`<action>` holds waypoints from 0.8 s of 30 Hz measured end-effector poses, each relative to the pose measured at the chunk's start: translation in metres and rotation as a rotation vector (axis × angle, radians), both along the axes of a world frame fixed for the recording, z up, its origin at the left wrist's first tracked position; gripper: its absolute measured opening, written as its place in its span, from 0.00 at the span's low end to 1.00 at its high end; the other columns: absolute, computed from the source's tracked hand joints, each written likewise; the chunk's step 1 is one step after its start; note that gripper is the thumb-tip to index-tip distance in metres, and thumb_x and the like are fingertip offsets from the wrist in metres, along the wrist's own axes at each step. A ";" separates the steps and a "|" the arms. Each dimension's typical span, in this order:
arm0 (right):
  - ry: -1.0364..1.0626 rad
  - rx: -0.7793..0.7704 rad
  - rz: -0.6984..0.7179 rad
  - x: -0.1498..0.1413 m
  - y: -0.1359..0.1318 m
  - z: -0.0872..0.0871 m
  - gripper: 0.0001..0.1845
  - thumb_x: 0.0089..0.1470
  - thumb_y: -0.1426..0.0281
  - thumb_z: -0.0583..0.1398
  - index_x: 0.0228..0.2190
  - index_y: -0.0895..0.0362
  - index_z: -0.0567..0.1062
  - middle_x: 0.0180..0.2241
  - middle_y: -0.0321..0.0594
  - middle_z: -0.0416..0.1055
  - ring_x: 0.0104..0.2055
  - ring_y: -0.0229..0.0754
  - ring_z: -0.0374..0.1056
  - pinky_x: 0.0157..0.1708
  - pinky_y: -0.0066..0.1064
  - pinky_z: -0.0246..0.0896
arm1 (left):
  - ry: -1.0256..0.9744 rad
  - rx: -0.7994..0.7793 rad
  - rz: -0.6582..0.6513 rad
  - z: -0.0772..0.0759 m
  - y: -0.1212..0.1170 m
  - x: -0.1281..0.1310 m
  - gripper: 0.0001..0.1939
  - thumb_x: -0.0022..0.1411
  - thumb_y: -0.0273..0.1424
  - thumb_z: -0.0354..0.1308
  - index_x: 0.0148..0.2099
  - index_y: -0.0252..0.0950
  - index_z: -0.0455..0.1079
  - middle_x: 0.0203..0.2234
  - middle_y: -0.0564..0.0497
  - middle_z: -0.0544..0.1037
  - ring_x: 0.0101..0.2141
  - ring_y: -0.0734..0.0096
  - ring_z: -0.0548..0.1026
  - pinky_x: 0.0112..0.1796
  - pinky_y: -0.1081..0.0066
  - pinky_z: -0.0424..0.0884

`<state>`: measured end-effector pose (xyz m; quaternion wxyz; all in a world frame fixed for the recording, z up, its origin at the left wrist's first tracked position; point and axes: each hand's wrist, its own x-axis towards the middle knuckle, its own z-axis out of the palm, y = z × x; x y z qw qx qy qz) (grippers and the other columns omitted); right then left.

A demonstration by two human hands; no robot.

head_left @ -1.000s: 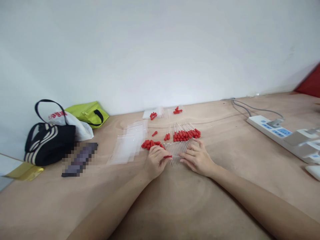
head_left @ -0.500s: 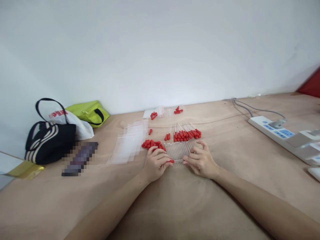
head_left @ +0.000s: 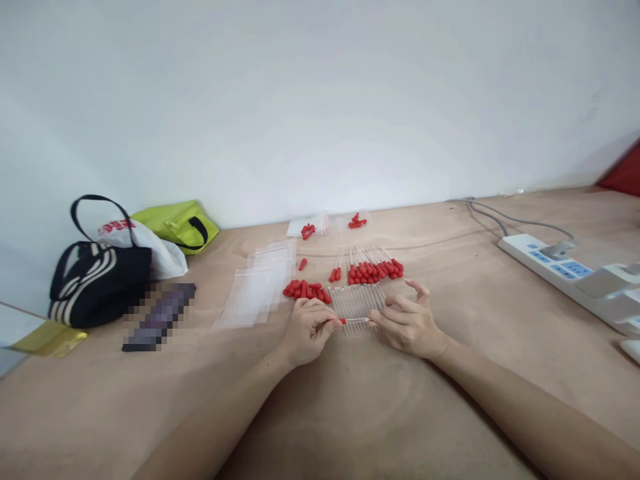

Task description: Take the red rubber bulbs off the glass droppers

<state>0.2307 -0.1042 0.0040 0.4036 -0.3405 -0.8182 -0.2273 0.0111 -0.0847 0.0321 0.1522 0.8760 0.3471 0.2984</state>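
Clear tube (head_left: 357, 321), slender and straight, meets a red bulb (head_left: 343, 321); left grip (head_left: 310, 331) pinches the bulb, right grip (head_left: 409, 325) the tube.

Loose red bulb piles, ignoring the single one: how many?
3: a big pile beside the left hand, a small left pile and a small right pile near the wall. None seems hidden.

Pinching a red bulb (head_left: 343, 321) in the left hand (head_left: 310, 331) and a clear tube (head_left: 357, 321) in the right hand (head_left: 405, 325), in line above the tabletop (head_left: 320, 427).
Between the hands, a row of clear tubes (head_left: 357, 301); toward the tabletop's far edge, a cluster of bulb-tipped tubes (head_left: 371, 271); toward its left edge, a red bulb pile (head_left: 303, 289), flat clear bags (head_left: 253, 297), a lime-green bag (head_left: 170, 220) and a black bag (head_left: 107, 287); toward its right edge, a power strip (head_left: 545, 262).
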 end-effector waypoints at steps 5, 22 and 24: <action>0.090 -0.141 -0.082 0.013 0.005 -0.003 0.07 0.53 0.69 0.54 0.28 0.52 0.73 0.19 0.29 0.69 0.31 0.35 0.64 0.50 0.43 0.37 | -0.234 -0.096 0.136 0.000 0.010 -0.012 0.11 0.60 0.31 0.47 0.28 0.37 0.67 0.26 0.52 0.73 0.30 0.73 0.70 0.34 0.69 0.64; 0.178 -0.317 -0.525 0.019 0.010 -0.003 0.15 0.52 0.67 0.51 0.23 0.55 0.75 0.19 0.37 0.72 0.25 0.38 0.64 0.41 0.36 0.42 | -0.002 0.170 0.471 -0.007 0.050 -0.014 0.05 0.51 0.30 0.55 0.31 0.35 0.62 0.24 0.52 0.69 0.28 0.71 0.69 0.31 0.69 0.66; 0.176 -0.288 -0.531 0.018 0.010 -0.003 0.15 0.52 0.67 0.51 0.22 0.55 0.74 0.19 0.36 0.72 0.25 0.37 0.64 0.40 0.36 0.43 | 0.060 0.191 0.456 -0.007 0.050 -0.011 0.04 0.51 0.29 0.54 0.27 0.36 0.60 0.23 0.52 0.70 0.28 0.70 0.68 0.32 0.68 0.64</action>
